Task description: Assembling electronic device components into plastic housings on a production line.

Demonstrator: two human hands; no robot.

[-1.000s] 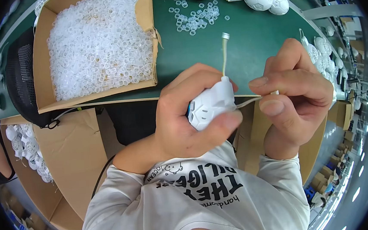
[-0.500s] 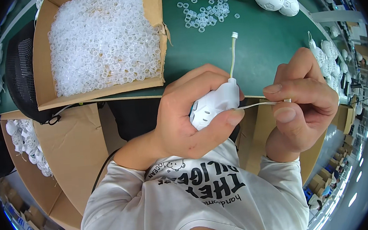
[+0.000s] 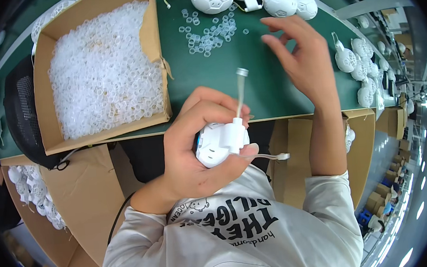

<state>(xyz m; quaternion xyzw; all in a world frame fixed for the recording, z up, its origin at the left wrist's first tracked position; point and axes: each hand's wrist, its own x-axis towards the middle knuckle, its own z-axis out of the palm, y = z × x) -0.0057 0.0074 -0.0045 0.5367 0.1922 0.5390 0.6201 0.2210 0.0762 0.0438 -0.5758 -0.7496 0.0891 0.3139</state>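
My left hand (image 3: 189, 140) is wrapped round a rounded white plastic housing (image 3: 219, 142) with small slots. Two thin wires leave the housing: one stands up and ends in a small white connector (image 3: 242, 72), the other runs out past my thumb to a second connector (image 3: 283, 156). Over the green table my right hand (image 3: 300, 51) is raised with thumb and fingers apart and nothing between them. To its left lies a loose group of small clear plastic rings (image 3: 211, 37). White perforated round housings (image 3: 280, 2) sit just beyond its fingertips.
A cardboard tray (image 3: 105, 133) heaped with clear rings stands on the left of the green table (image 3: 194, 85), beside a black mesh object (image 3: 20, 103). More white housings (image 3: 356, 62) lie at the right. Cardboard boxes (image 3: 72, 185) holding white parts are below the table edge.
My right hand has let go of the wire's connector and moved up and away over the table. The view has shifted; my left hand still holds the housing.
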